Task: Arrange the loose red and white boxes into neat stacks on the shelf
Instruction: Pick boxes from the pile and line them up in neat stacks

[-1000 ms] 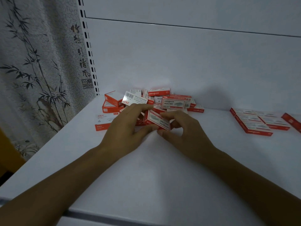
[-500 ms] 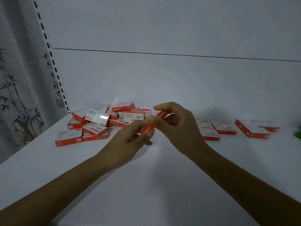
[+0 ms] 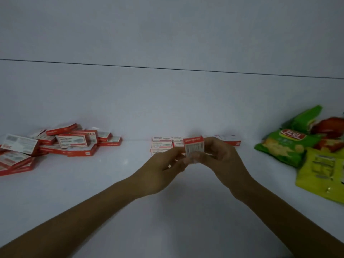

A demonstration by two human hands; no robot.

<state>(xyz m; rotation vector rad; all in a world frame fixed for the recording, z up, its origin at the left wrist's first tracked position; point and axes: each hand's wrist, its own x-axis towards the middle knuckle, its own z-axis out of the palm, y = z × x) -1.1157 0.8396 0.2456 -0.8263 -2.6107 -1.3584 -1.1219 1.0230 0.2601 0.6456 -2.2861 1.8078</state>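
A small red and white box (image 3: 194, 147) is held upright between both hands above the white shelf (image 3: 115, 183). My left hand (image 3: 160, 170) pinches its lower left side and my right hand (image 3: 226, 161) grips its right side. Just behind the hands lies a flat row of neatly placed red and white boxes (image 3: 161, 144), partly hidden by my fingers, with another box (image 3: 229, 139) to the right. A loose heap of red and white boxes (image 3: 55, 144) lies at the far left of the shelf.
Green, yellow and red snack bags (image 3: 305, 146) lie at the shelf's right end. The white back panel (image 3: 167, 99) rises directly behind the boxes.
Both hands carried the box from the heap rightward to the arranged row. The view swung right, bringing the snack bags in and pushing the heap to the left edge.
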